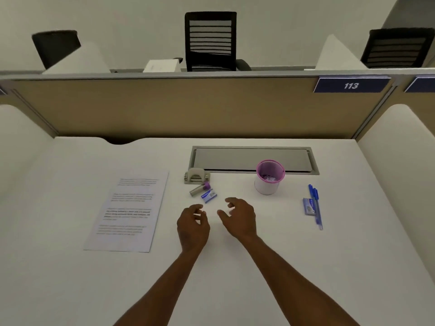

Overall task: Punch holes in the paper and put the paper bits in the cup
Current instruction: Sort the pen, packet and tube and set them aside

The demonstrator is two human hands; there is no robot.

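Both our hands hover mid-surface, holding nothing: left hand [193, 223] grip loosely curled with fingers apart, right hand [239, 218] grip spread open. The printed paper sheet [128, 211] lies flat to our left, well apart from the hole punch [196, 176], which sits just ahead of the left hand. The pink-rimmed cup [270, 177] stands upright ahead-right, with paper bits already inside, probably placed there for the right hand to tip bits in. A glue stick [199, 189] and a staple box [209, 196] sit between our hands and the punch, so the reach may snag them. 2 blue pens [316, 205] lie far right. Near surface [235, 267] is open; the cable tray lid [253, 160] bounds the back.
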